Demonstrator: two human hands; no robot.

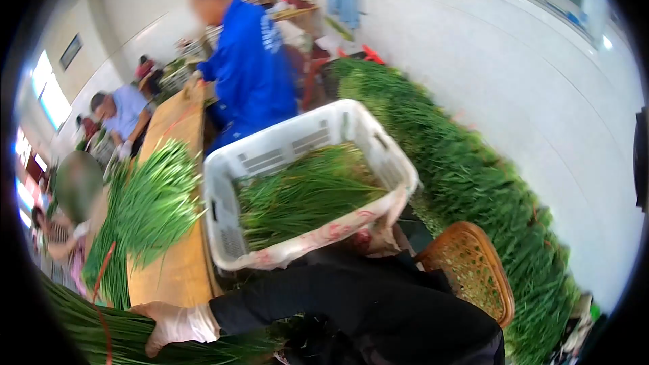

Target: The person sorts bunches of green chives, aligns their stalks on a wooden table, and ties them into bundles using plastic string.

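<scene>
My right hand (177, 326), in a pale thin glove below a black sleeve, reaches in from the lower right. It is closed on a bunch of chives (74, 318), long thin green leaves at the lower left edge. Part of its fingers is hidden. A red string (105, 274) runs across the leaves. Just beyond the hand, another pile of chives (159, 203) lies on the wooden table (176, 280). My left hand is out of view.
A white plastic crate (220, 233) with chives inside stands right of the table. A person in blue (250, 61) works beyond it, others across the table. A woven chair (473, 270) stands at the right. A long heap of chives (460, 162) lies along the white wall.
</scene>
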